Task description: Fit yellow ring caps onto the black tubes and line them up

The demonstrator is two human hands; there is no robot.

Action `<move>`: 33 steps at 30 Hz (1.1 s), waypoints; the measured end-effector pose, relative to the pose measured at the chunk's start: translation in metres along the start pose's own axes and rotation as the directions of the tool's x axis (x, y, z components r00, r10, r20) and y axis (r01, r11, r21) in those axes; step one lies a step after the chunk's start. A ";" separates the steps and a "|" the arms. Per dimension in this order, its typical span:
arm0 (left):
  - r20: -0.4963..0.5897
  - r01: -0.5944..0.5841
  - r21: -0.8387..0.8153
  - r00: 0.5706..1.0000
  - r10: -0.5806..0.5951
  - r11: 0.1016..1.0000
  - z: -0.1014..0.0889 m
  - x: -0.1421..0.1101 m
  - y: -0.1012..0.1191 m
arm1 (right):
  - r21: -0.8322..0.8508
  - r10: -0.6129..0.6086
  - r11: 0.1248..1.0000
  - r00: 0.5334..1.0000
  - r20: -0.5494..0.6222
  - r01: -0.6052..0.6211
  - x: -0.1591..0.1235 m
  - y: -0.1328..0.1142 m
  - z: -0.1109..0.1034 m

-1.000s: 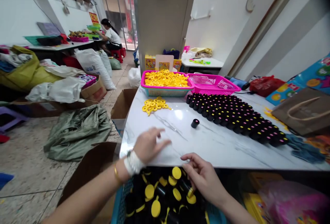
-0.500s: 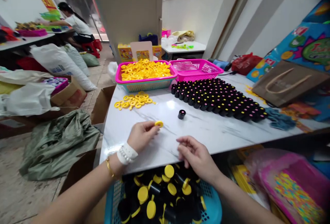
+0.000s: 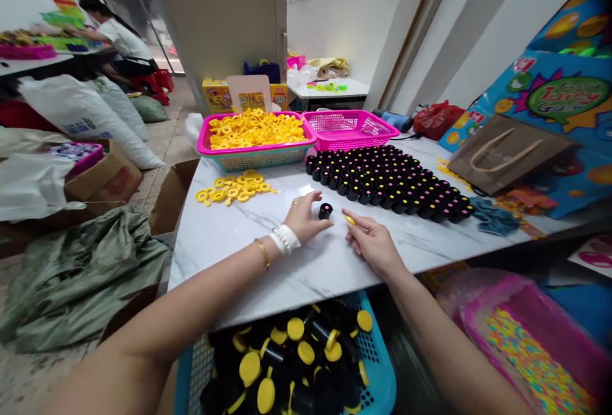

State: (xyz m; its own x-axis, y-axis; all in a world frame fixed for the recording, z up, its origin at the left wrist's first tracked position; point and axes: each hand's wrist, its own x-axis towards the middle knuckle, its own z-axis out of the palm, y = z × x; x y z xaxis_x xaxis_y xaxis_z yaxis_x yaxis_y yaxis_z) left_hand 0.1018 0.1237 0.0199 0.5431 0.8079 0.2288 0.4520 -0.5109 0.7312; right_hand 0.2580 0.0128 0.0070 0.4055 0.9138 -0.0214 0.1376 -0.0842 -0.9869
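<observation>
Over on the left, a pile of yellow ring pieces (image 3: 235, 188) lies on the white table (image 3: 258, 255). Here's the left hand (image 3: 306, 220), thumb and fingers spread around the near-left side of a lone black cup (image 3: 326, 211) standing upright; whether they touch it, I can't tell. Just right of it, the right hand (image 3: 371, 241) pinches a small yellow piece (image 3: 350, 220) in its fingertips, and the rows of black cups (image 3: 389, 179) stand at far right.

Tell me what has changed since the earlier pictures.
The left hand let go of its yellow ring and moved forward and right to the lone black container. The right hand, also farther forward, now pinches a yellow piece. The rows of black containers stayed put.
</observation>
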 end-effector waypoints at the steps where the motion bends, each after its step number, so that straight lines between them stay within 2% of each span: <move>1: 0.045 -0.017 0.056 0.999 0.015 0.998 0.003 0.007 -0.002 | -0.022 -0.004 1.000 1.000 -0.002 0.004 0.006 0.000 -0.003; 4: 0.107 -0.024 0.112 0.994 0.012 0.993 0.006 0.006 -0.003 | -0.025 -0.012 1.000 0.998 0.058 0.013 0.016 -0.006 -0.009; 7: 0.144 -0.043 0.107 0.989 0.027 0.993 -0.002 -0.023 -0.002 | 0.042 -0.001 0.999 0.986 0.169 -0.006 0.016 -0.010 -0.013; 10: 0.136 -0.053 0.080 0.990 0.041 0.995 -0.015 -0.055 -0.001 | 0.118 0.053 0.989 0.950 0.307 -0.094 0.008 -0.011 -0.013; 13: 0.098 -0.061 0.044 0.994 0.056 0.997 -0.020 -0.072 -0.001 | 0.123 0.078 0.982 0.905 0.417 -0.141 -0.003 -0.015 -0.004; 16: 0.065 -0.080 0.047 0.995 0.077 0.996 -0.018 -0.075 -0.003 | 0.046 0.064 0.994 0.864 0.499 -0.100 -0.009 -0.024 0.012; 18: 0.058 -0.090 0.066 0.995 0.086 0.994 -0.015 -0.074 -0.004 | -0.019 0.096 0.995 0.853 0.514 -0.100 -0.009 -0.029 0.021; 21: 0.080 -0.078 0.072 0.994 0.073 0.994 -0.013 -0.073 -0.004 | -0.077 0.166 0.986 0.865 0.474 -0.147 -0.005 -0.029 0.028; 23: 0.104 -0.043 0.068 0.994 0.036 0.997 -0.014 -0.075 -0.001 | -0.101 0.191 0.982 0.863 0.468 -0.162 -0.003 -0.027 0.027; 25: 0.139 0.017 0.064 0.990 -0.026 0.998 -0.016 -0.077 0.004 | -0.116 0.205 0.979 0.839 0.505 -0.170 -0.002 -0.025 0.026; 29: 0.225 0.112 -0.038 0.969 -0.101 0.993 -0.025 -0.078 0.012 | -0.088 0.217 0.976 0.812 0.542 -0.201 -0.003 -0.026 0.026; 33: 0.246 0.189 -0.169 0.958 -0.144 0.967 -0.029 -0.071 0.010 | -0.048 0.217 0.973 0.820 0.529 -0.226 -0.005 -0.026 0.028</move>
State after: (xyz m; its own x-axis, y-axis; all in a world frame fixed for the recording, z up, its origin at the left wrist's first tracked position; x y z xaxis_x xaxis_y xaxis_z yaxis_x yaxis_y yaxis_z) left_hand 0.0476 0.0701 0.0296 0.6298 0.7755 -0.0443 0.4202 -0.2922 0.8591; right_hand 0.2274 0.0212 0.0283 -0.1156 0.9417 -0.3160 0.0851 -0.3076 -0.9477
